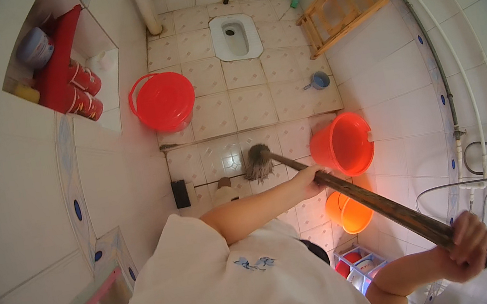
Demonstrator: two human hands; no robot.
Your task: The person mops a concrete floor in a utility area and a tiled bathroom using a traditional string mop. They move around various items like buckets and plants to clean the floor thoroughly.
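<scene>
A mop [385,204] with a long dark wooden handle slants across the view from lower right to centre. My left hand [309,181] is closed around the middle of the handle. Close to the handle's upper end, my right hand [467,247] wraps it with bent fingers. The grey string mop head [259,161] rests on the tiled floor [219,156], just below the step edge. A red bucket [353,142] stands right of the mop head, and an orange bucket [350,211] is nearer to me, beneath the handle.
On the raised step are a squat toilet [236,37], a lidded red bucket [165,102], a blue dipper [319,81] and a wooden rack [341,6] against the right wall. A dark floor block [181,194] lies left. Pipes [473,115] run along the right wall, above a crate [363,266].
</scene>
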